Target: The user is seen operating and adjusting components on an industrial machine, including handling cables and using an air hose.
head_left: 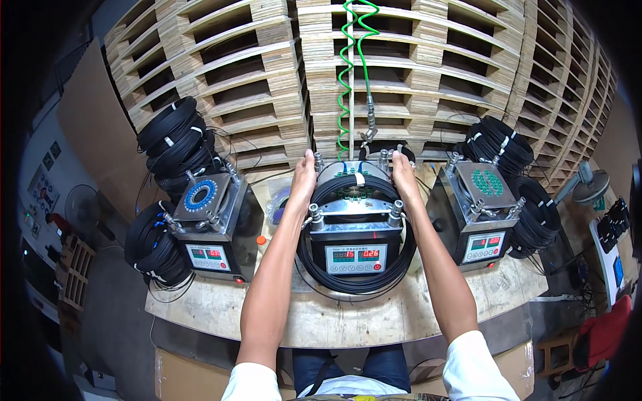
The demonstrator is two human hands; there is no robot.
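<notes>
Both my hands reach forward to a bench machine [322, 235] with a red digital display and metal corner posts, in the middle of the table. My left hand [303, 180] holds its upper left side, and my right hand [404, 176] holds the upper right side. Their fingers are partly hidden. A coil of black cable [401, 274], bound with a white tie at the top, loops around the machine's front between my forearms. Small green connectors [349, 194] show at the machine's top, inside the coil.
A similar machine [200, 234] with a blue ring of connectors stands left; another [473, 227] with green connectors stands right. Black cable coils [170, 137] pile beside them, also at right [498, 144]. Wooden pallets [234, 60] rise behind. A green spiral air hose [362, 53] hangs above the table [321, 321].
</notes>
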